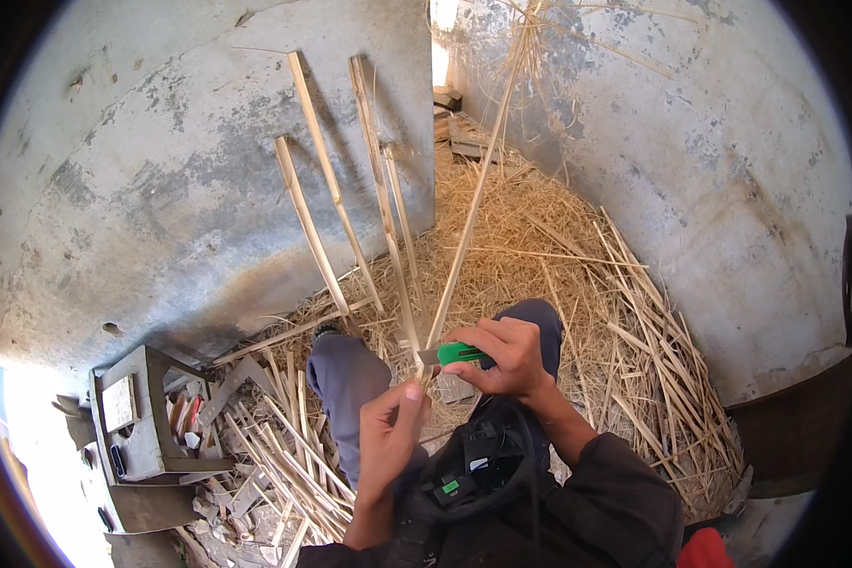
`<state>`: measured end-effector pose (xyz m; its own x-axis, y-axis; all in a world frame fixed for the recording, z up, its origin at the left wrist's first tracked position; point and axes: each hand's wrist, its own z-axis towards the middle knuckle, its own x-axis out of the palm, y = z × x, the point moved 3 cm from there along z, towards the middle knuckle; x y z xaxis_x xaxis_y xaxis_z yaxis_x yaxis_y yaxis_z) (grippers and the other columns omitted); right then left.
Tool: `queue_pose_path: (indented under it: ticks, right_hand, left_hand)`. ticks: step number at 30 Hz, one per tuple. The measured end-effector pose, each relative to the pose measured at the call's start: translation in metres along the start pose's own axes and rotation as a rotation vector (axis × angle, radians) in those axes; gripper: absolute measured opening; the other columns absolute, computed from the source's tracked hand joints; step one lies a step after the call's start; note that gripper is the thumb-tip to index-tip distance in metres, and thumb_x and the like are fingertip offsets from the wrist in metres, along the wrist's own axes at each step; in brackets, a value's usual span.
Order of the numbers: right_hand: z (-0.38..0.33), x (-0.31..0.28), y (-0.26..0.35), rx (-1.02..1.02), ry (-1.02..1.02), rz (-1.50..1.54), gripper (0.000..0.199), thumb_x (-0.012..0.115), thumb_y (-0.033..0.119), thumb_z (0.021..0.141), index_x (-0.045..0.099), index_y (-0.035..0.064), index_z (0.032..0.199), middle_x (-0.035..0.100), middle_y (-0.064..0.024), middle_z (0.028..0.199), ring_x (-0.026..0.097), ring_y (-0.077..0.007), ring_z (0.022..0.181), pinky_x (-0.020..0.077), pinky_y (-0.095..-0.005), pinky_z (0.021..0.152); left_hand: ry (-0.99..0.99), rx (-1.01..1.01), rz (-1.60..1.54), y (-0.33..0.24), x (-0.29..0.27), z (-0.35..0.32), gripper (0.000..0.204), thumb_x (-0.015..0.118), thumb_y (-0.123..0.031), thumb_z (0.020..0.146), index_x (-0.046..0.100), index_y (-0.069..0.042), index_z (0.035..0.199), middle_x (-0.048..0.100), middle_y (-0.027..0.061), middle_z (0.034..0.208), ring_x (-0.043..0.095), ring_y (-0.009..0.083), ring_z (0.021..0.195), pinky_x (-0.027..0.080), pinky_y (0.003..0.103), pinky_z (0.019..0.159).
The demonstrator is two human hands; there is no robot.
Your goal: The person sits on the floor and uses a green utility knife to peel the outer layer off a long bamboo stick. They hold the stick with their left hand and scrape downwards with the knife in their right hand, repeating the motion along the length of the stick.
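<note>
My right hand [513,358] is closed around a green utility knife [460,353]. Its blade lies against the near end of a long, thin bamboo strip [476,204]. Between the thumb and fingers of my left hand [394,422], that near end is pinched just below the blade. The strip slants up and away from me, and its far end is split into fine, loose slivers. Exactly how the blade meets the strip is hard to make out.
Several bamboo slats [310,222] lean on the left wall. Shavings [511,222] cover the floor between my legs and the far corner. Split sticks [672,388] are heaped to the right, more [289,454] to the left, beside a worn wooden box [147,454] holding odds and ends.
</note>
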<state>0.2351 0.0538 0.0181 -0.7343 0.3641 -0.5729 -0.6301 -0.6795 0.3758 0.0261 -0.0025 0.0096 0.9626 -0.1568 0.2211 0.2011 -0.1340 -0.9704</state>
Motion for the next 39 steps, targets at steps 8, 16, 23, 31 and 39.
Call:
queue_pose_path:
  ticks: [8,16,23,31,39]
  right_hand:
    - [0.006,-0.012,0.01,-0.035,0.016,-0.099,0.04,0.087,0.05,0.088,0.084,0.0152,0.109,0.064,0.0003,0.07,0.058,-0.0194,0.054,0.0422,-0.0344,0.052]
    - [0.013,-0.025,0.018,-0.024,0.035,-0.119,0.043,0.09,0.047,0.085,0.086,0.0156,0.113,0.059,0.0016,0.065,0.053,-0.0177,0.051,0.0391,-0.0335,0.049]
    - [0.01,-0.022,0.016,-0.034,0.023,-0.108,0.046,0.089,0.05,0.084,0.086,0.02,0.118,0.054,0.0036,0.064,0.051,-0.0156,0.049,0.0396,-0.032,0.048]
    - [0.009,-0.02,0.014,-0.013,-0.02,-0.099,0.047,0.086,0.053,0.089,0.086,0.0137,0.114,0.058,0.0011,0.064,0.05,-0.0192,0.048,0.0362,-0.0346,0.05]
    - [0.007,-0.022,0.01,-0.024,-0.024,-0.138,0.048,0.086,0.053,0.087,0.086,0.013,0.113,0.058,0.0008,0.063,0.049,-0.0189,0.048,0.0357,-0.0351,0.05]
  left_hand:
    - [-0.019,-0.03,-0.026,0.003,-0.003,-0.002,0.037,0.056,-0.025,0.119,0.073,0.004,0.104,0.057,-0.0056,0.079,0.042,0.001,0.068,0.032,0.023,0.06]
    - [-0.03,0.004,-0.028,0.004,-0.005,-0.002,0.037,0.057,-0.025,0.119,0.076,0.005,0.127,0.057,-0.0054,0.08,0.043,0.0013,0.07,0.032,0.023,0.061]
    - [-0.084,0.089,0.067,0.003,-0.006,-0.003,0.035,0.066,-0.017,0.113,0.073,0.006,0.139,0.064,-0.0028,0.093,0.051,0.0034,0.08,0.04,0.022,0.069]
    - [-0.149,0.124,0.102,0.004,-0.006,-0.004,0.034,0.073,-0.01,0.108,0.073,0.007,0.137,0.073,0.001,0.106,0.056,0.0038,0.087,0.043,0.021,0.073]
    - [-0.18,0.221,0.259,0.002,-0.005,-0.005,0.033,0.075,-0.007,0.106,0.073,0.009,0.134,0.075,0.0032,0.101,0.056,0.0042,0.084,0.044,0.021,0.07]
